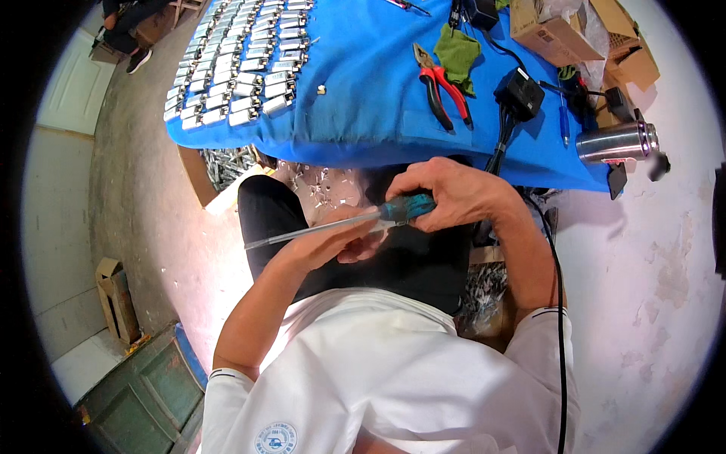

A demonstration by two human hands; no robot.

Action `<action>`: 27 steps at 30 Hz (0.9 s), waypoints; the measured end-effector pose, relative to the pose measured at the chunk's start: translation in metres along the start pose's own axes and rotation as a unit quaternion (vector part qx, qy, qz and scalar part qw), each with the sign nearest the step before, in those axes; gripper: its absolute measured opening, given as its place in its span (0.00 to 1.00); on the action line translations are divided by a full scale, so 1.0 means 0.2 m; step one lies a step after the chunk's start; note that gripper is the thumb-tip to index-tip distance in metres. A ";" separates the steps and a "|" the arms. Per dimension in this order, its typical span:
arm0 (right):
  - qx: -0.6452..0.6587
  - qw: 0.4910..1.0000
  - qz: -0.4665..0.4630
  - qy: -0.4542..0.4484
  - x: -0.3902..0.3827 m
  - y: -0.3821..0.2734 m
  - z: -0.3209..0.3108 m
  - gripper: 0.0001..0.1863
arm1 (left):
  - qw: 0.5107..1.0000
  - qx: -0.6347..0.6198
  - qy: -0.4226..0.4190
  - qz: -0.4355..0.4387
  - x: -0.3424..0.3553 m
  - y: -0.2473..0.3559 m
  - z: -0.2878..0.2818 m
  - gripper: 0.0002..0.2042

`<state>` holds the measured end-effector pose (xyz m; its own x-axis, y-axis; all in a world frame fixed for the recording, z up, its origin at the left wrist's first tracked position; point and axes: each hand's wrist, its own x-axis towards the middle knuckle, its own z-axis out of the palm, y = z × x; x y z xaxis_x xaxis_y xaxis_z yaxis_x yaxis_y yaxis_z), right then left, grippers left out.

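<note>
My right hand (461, 193) is closed round a teal and dark tool (408, 206) above my lap. A long, straight, translucent rod (302, 235) runs from this tool to the left, slanting down across the back of my left hand. My left hand (344, 236) is curled beneath the rod, its fingers close to the tool's left end. What those closed fingers grip is hidden. On the blue-covered table (355, 113) ahead lie rows of small metal, lock-like pieces (253, 64), at the left. Red-handled pliers (441, 87) rest on the right part.
Right of the pliers are a green cloth (457, 57), a black adapter (520, 92) with cables, a blue pen (564, 121) and a steel flask (616, 142). Cardboard boxes (556, 38) stand at the far right. Under the table, a carton (198, 178) holds metal parts. A person (128, 30) sits far left.
</note>
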<state>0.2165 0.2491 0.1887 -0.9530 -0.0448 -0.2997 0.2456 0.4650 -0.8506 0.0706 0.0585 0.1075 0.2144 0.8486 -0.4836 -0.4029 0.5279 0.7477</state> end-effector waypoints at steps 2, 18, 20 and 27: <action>0.007 1.000 -0.006 0.020 -0.01 0.00 -0.01 0.20 | 0.999 -0.004 0.022 0.026 0.01 0.01 0.04 0.22; 0.391 0.855 0.008 0.341 -0.03 0.16 0.22 0.14 | 0.990 -0.010 0.056 0.132 -0.02 -0.02 0.03 0.23; 0.377 0.852 0.010 0.364 0.01 0.17 0.23 0.14 | 0.991 -0.011 0.050 0.125 -0.01 -0.01 0.04 0.22; 0.433 0.814 -0.008 0.388 0.12 0.17 0.25 0.13 | 0.985 -0.119 0.098 0.073 0.02 0.02 0.02 0.22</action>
<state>0.2109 0.2199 0.1322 -0.7002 0.6831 -0.2075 -0.0552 -0.3416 -0.9382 0.0736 0.0639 0.1114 -0.0286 0.8794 -0.4753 -0.6193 0.3577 0.6989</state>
